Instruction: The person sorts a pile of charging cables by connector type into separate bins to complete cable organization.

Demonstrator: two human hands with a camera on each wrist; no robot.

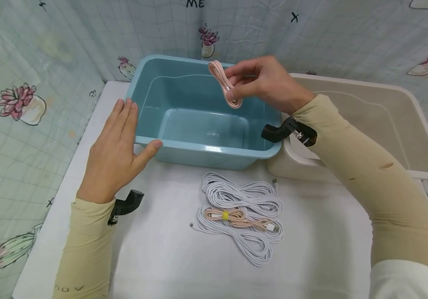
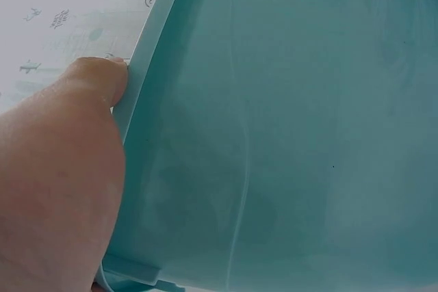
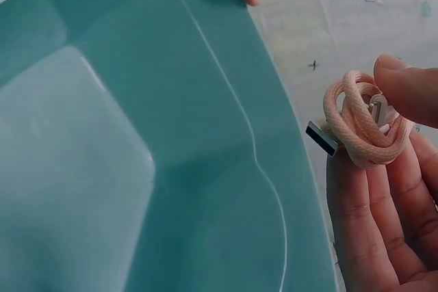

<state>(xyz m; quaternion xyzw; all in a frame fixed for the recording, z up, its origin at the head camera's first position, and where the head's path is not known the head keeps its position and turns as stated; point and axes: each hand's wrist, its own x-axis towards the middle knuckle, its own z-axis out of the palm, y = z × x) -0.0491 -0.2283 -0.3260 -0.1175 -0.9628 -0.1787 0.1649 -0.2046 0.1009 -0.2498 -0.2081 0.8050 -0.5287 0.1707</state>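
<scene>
Above the blue plastic basin [image 1: 214, 154], my right hand [image 1: 264, 83] pinches a coiled pink charging cable [image 1: 222, 81] between thumb and fingers. In the right wrist view the pink cable [image 3: 363, 128] shows its braided loops and a metal USB plug. My left hand [image 1: 114, 149] lies with straight fingers against the basin's left rim, the thumb over the front edge. On the white table before the basin are bundles of white cable [image 1: 241, 193]. A peach-coloured cable [image 1: 236, 218] with a yellow tie rests on top of them.
A beige plastic bin [image 1: 378, 104] stands to the right of the basin, under my right forearm. Behind and to the left hangs a patterned cloth [image 1: 251, 29] with drawn cactus plants. The white table [image 1: 161, 249] stretches toward me.
</scene>
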